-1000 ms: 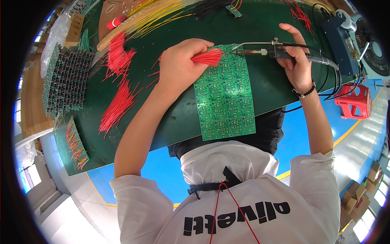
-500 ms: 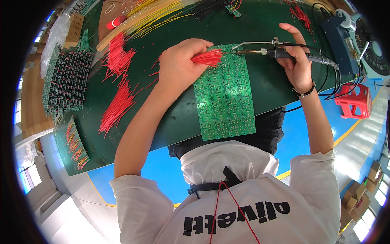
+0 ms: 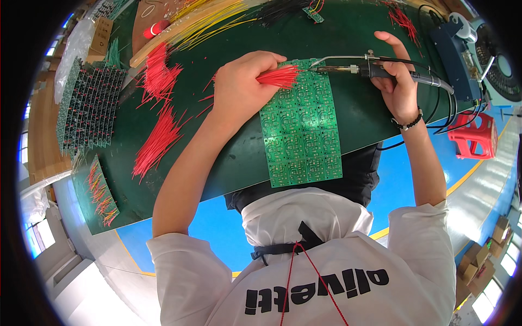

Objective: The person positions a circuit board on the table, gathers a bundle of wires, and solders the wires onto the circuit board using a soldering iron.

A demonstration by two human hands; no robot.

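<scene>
A green circuit board panel [image 3: 302, 136] lies in front of me, its near end reaching past the table edge. My left hand [image 3: 243, 87] is closed round a bundle of short red wires [image 3: 278, 77], their ends fanned over the panel's upper left part. In my right hand [image 3: 399, 87] is a soldering iron [image 3: 375, 69], gripped by its black handle. A thin metal solder feed tube [image 3: 342, 57] runs along above the iron. Both tips meet near the panel's far edge, close to the wire ends; the exact contact is too small to make out.
Loose red wires [image 3: 157, 144] lie left on the green table [image 3: 206, 179]. Yellow wires [image 3: 217, 24] and black wires [image 3: 280, 11] lie at the back. Stacked boards [image 3: 89, 106] stand far left. A blue soldering station [image 3: 454, 57] is at right, its cables trailing near my wrist.
</scene>
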